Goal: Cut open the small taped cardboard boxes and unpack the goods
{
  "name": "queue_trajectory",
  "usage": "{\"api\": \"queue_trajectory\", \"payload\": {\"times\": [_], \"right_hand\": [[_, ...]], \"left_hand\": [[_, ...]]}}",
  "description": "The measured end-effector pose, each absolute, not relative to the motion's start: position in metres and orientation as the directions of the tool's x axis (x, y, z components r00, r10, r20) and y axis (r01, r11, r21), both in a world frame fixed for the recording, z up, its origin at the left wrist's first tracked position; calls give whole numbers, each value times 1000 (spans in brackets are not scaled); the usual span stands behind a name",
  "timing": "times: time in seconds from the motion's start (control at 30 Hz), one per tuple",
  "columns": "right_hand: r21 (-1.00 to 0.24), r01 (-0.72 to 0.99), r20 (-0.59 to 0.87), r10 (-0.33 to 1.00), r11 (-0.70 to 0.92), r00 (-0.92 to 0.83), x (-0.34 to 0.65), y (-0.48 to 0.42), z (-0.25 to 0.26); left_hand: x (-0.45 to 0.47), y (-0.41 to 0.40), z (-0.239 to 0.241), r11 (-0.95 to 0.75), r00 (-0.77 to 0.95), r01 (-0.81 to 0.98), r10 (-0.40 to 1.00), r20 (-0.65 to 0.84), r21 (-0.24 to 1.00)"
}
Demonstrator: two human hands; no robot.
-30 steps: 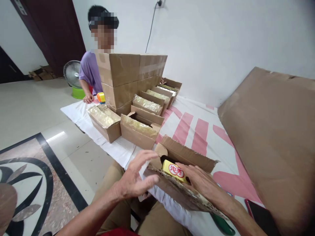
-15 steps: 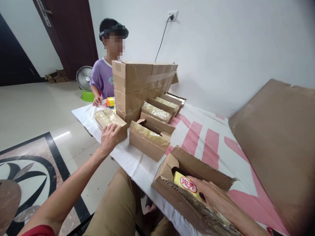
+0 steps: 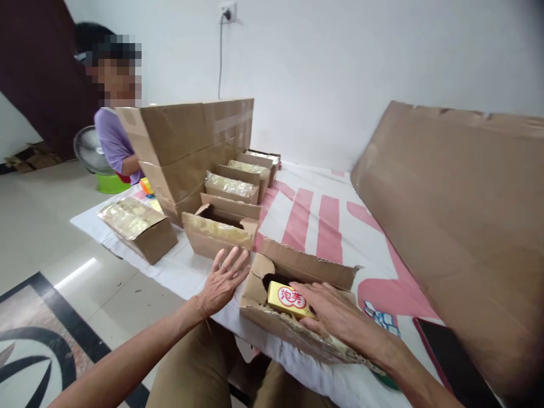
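Observation:
My right hand (image 3: 325, 311) reaches into an open cardboard box (image 3: 280, 334) close to me, its fingers closed around a small yellow box (image 3: 287, 299) with red characters. My left hand (image 3: 225, 280) is open, fingers stretched out, between that box and another open carton (image 3: 216, 238). Whether its fingertips touch either one I cannot tell. A taped carton (image 3: 144, 238) sits at the left of the table, apart from my hand. The bottom of the near box is hidden by its walls and my right hand.
A wall of stacked cartons (image 3: 178, 136) stands at the back left, with several open cartons (image 3: 232, 186) along it. A person (image 3: 114, 139) is behind it. To the right are a phone (image 3: 454, 360), blue-white packets (image 3: 382, 320) and a large cardboard sheet (image 3: 450, 215).
My left hand has left the taped carton and moved right toward the near box, fingers spread. My right hand stays on the yellow box. The view has swung right.

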State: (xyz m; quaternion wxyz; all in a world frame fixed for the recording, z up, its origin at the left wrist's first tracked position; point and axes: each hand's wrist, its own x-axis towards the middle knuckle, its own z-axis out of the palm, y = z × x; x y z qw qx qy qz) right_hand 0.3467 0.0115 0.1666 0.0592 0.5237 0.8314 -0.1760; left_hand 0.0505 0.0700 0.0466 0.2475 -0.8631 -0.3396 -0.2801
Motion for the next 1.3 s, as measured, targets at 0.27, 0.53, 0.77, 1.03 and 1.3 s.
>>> {"api": "queue_trajectory", "payload": {"times": [0.27, 0.53, 0.77, 1.03, 1.3], "right_hand": [[-281, 856, -172, 855, 433, -489, 345, 3, 156], [-272, 804, -48, 827, 528, -560, 353, 0, 139], [-229, 793, 45, 820, 564, -570, 356, 0, 128], [-107, 758, 208, 760, 643, -616, 366, 0, 117], [-130, 715, 237, 721, 687, -651, 374, 4, 109]], "left_hand": [[54, 90, 38, -529, 486, 833, 563, 669, -160], [44, 81, 83, -406, 257, 913, 482, 838, -46], [23, 106, 134, -514, 399, 849, 466, 790, -125], [14, 79, 143, -634, 562, 758, 515, 648, -153], [7, 73, 134, -603, 518, 792, 579, 629, -97]]}}
